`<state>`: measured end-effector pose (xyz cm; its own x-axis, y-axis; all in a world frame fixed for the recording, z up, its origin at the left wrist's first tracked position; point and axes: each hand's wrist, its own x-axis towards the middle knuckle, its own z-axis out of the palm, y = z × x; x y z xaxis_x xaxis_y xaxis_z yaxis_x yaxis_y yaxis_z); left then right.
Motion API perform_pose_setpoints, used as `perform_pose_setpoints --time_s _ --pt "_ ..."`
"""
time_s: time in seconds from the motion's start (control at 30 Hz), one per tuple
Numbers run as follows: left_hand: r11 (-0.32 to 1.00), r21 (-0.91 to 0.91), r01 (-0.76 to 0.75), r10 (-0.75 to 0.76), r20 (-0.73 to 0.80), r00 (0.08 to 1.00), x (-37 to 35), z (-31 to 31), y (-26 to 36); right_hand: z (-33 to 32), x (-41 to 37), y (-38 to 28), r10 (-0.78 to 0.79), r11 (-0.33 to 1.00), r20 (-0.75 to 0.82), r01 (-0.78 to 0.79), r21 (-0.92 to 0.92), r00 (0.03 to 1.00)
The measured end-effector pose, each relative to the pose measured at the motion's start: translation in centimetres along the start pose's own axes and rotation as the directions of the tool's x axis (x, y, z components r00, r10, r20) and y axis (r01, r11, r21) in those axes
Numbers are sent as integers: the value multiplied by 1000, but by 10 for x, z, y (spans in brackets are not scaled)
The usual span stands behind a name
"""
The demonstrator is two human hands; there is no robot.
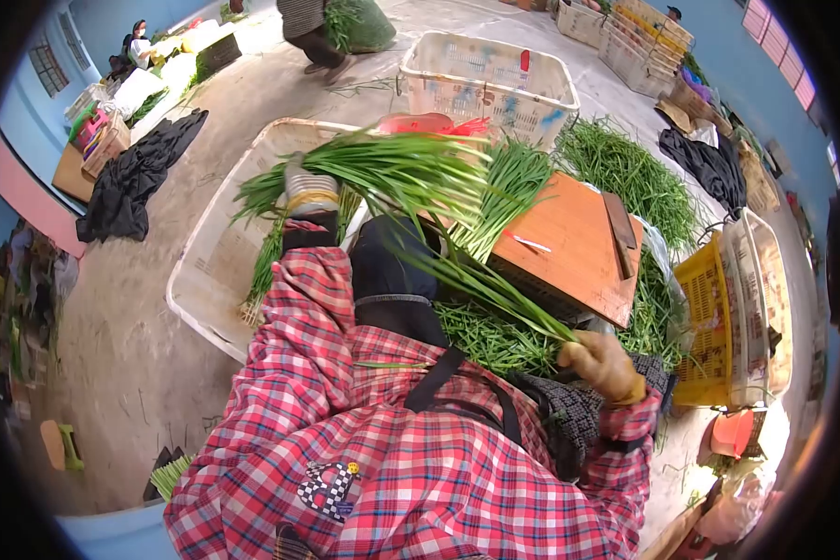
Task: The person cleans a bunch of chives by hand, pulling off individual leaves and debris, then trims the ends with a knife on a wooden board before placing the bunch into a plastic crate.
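Observation:
A thick bunch of garlic chives (392, 168) lies across my left hand (310, 189), blurred by motion, with its pale ends to the right. That hand wears a whitish glove with a yellow cuff, and its fingers are mostly hidden behind the leaves. My right hand (602, 364), in a tan glove, is closed round the end of a few long chive stalks (504, 294), which slant up to the left across my lap. More chives (495, 336) are heaped beneath them. Beside the bunch, a tidy pile of chives (509, 191) leans by a wooden board (565, 238).
A cleaver (618, 233) and a small white strip (530, 243) lie on the board. A white crate (217, 238) stands at left, another crate (490, 75) ahead, a yellow crate (702, 322) at right. Loose chives (625, 173) spread behind the board. A person (310, 33) walks beyond.

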<state>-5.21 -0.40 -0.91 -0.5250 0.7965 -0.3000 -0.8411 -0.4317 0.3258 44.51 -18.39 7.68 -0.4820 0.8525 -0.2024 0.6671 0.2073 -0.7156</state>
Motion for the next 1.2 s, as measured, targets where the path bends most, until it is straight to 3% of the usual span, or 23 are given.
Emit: perform_pose_setpoints --time_s 0.13,0.17,0.2,0.23,0.27,0.33,0.4,0.47,0.5,0.53,0.57,0.6,0.67,0.7,0.77,0.8,0.87,0.93,1.0,1.07,1.1,1.13,1.2 --pt "998 35 51 -53 41 998 -1 1 42 -24 -30 61 112 988 117 -124 97 987" --pt "988 128 -86 77 70 995 2 -2 44 -23 -32 65 180 972 19 -175 -159 983" --pt "988 128 -86 78 70 995 5 -4 48 -20 -34 69 217 886 -94 -236 -399 972" --pt "994 101 -38 28 96 995 7 -6 52 -11 -33 79 16 641 -215 -175 -747 977" --pt "997 76 12 -21 124 992 6 -5 53 -12 -26 72 17 641 -215 -176 -747 976" --pt "996 93 10 -16 74 997 -19 12 45 -10 1 42 -295 847 -317 94 -523 901" --pt "993 119 20 -24 33 999 -28 15 35 5 26 9 -129 992 -319 126 -30 939" --pt "981 186 -52 30 117 993 -19 9 26 24 51 -11 -201 963 -328 248 106 923" --pt "939 273 -208 161 185 969 -35 15 16 27 58 -18 -111 961 -350 191 201 930" --pt "928 275 -253 204 194 959 -50 22 7 29 64 -23 -22 945 -360 136 296 933" --pt "970 203 -134 105 148 983 -49 25 7 34 74 -21 -73 901 -534 286 328 842" --pt "992 127 -13 0 105 994 -50 28 8 32 84 -31 -65 900 -541 283 331 839" --pt "992 125 3 -16 104 994 -56 31 2 25 98 -50 -218 906 -846 423 10 487" --pt "993 114 12 -24 105 994 -63 37 -1 27 102 -41 -209 910 -852 415 11 480" --pt "989 150 7 -21 93 995 -82 48 -8 29 112 -24 -185 955 -567 283 88 803" --pt "984 180 -10 -3 75 997 -87 52 -10 25 107 -22 -183 956 -573 282 87 799" --pt "983 180 -35 30 28 999 -78 51 -11 15 90 -22 -156 959 -356 227 167 921" --pt "991 130 -42 20 165 986 -59 36 0 9 69 4 -232 970 -388 244 -18 892" --pt "991 103 -81 66 138 988 -45 31 11 1 46 41 -60 994 -295 30 -105 954" --pt "999 36 -35 28 200 980 -38 27 18 9 29 87 88 976 -332 -147 -158 939" --pt "996 79 -44 28 195 980 -42 29 17 18 27 90 -82 995 -492 40 -95 866" --pt "996 79 -35 19 193 981 -46 31 12 16 26 93 -75 995 -495 31 -96 866" --pt "992 110 -68 44 201 978 -61 39 -1 9 35 31 -151 973 -574 222 55 805"
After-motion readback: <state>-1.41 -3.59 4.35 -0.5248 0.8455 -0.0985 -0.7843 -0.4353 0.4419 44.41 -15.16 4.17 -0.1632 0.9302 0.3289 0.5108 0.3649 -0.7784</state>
